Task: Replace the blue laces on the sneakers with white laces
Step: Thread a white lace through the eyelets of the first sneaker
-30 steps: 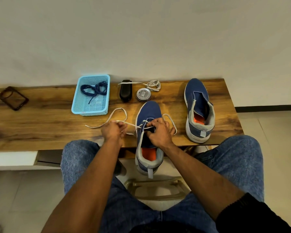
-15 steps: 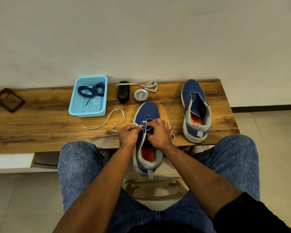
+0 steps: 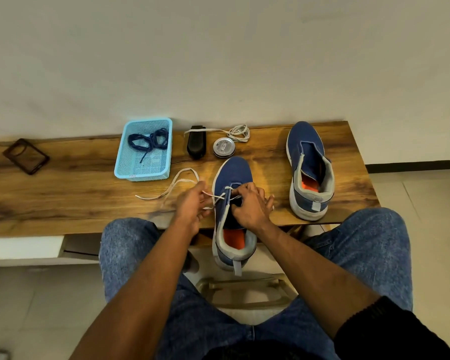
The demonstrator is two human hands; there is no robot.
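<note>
A blue sneaker [image 3: 233, 172] lies at the table's front edge, heel hanging over toward me. A white lace [image 3: 177, 181] runs through its front eyelets and trails left on the wood. My left hand [image 3: 192, 203] pinches that lace just left of the shoe. My right hand [image 3: 250, 203] holds the shoe's tongue area and the lace's other end. The second blue sneaker [image 3: 308, 167] stands unlaced to the right. Blue laces [image 3: 148, 140] lie in a light blue basket [image 3: 122, 162]. Another white lace [image 3: 238, 132] is coiled at the back.
A black brush [image 3: 196, 144] and a round tin [image 3: 224, 147] sit behind the near shoe. A dark phone case [image 3: 25, 155] lies far left on the wooden table [image 3: 63, 198]. My knees in jeans flank a chair frame [image 3: 244, 289] below.
My left hand went from the shoe's eyelet back out to the left, drawing the white lace through. My right hand stayed on the shoe.
</note>
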